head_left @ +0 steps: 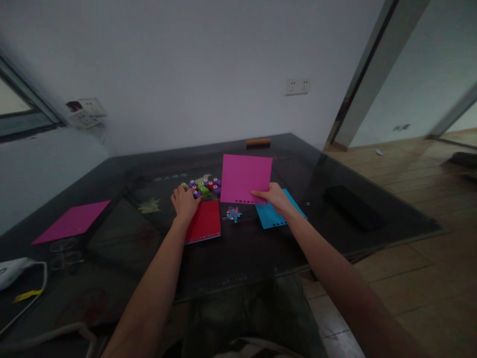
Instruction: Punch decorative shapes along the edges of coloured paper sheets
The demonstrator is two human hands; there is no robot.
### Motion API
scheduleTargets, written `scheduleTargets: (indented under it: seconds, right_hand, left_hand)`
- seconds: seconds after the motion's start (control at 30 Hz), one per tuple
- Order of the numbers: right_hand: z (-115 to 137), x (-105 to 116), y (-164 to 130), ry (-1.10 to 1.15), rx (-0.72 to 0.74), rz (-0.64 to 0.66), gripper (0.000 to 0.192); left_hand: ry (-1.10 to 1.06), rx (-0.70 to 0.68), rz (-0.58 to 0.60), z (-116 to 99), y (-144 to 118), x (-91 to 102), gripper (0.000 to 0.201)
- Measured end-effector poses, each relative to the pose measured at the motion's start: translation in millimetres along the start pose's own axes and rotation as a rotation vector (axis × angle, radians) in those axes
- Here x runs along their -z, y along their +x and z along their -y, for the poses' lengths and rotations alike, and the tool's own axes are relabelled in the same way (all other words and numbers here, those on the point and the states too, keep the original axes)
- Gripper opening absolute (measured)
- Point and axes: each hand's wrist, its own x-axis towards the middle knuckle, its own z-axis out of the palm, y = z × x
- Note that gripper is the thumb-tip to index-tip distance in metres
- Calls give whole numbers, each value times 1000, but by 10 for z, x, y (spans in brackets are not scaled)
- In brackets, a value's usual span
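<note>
Your right hand (275, 197) has the magenta paper sheet (246, 178) pinched at its lower edge, thumb on top, grip clamped on it. That edge carries a row of small punched holes, so you're holding it right where the punching is, probably why it's lifted a bit off the counter (238, 248) and tilted toward you rather than lying flat.

Your left hand (184, 201) is down on the cluster of little craft punches (203, 187), the purple, green and red ones bunched just left of the magenta sheet. The fingers are curled over the nearest punch, but I can't tell whether the grip is really closed on one or just resting there; the hand hides it.

Taking the magenta sheet as the landmark for everything else:
- the red sheet (204, 222) lies flat just below and left of it, partly under your left wrist, also with holes along its near edge
- the blue sheet (274, 216) sits below and right of it, under your right wrist, holes along the near edge too
- a little pile of punched-out confetti (233, 214) sits just below it, between red and blue, which looks like where the cut bits dropped
- a second magenta sheet (72, 221) is well off to the left, apart from the others
- an orange block (258, 142) lies behind it at the far edge of the counter
- a dark flat object (352, 206) is off to the right; too dim to say what it is
</note>
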Motion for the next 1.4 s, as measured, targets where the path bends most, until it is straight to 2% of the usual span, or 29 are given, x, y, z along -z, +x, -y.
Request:
scheduleTargets:
  seconds: [0.27,0.37,0.47,0.67,0.8,0.93,1.03,1.1,1.27,1.4]
  right_hand:
    - [7,-2,0,24,6,8,37]
    - [10,-4,-4,24,12,4,36]
    - [6,-3,-3,42,20,0,34]
    - [8,4,14,102,2,-38,34]
    - [28,6,18,149,-4,-83,34]
    - [24,24,28,151,-10,-111,35]
    - [0,47,40,156,-2,-115,35]
    - [-13,59,46,147,20,-108,36]
    - [-10,53,49,98,46,-130,38]
    - [5,22,43,90,72,-139,40]
  left_hand:
    - [-174,-25,-78,4,26,166,33]
    - [-390,-111,-132,-53,40,250,29]
    - [-717,-162,-149,-188,20,315,27]
    - [-1560,87,168,-497,-106,393,31]
    - [-1843,207,247,-574,-225,423,34]
    - [-1924,308,359,-638,-402,408,38]
    - [-1950,332,491,-690,-518,400,36]
    - [-1939,333,539,-712,-564,407,32]
    - [-1821,291,548,-729,-608,418,26]
    - [-1726,267,532,-765,-636,422,30]
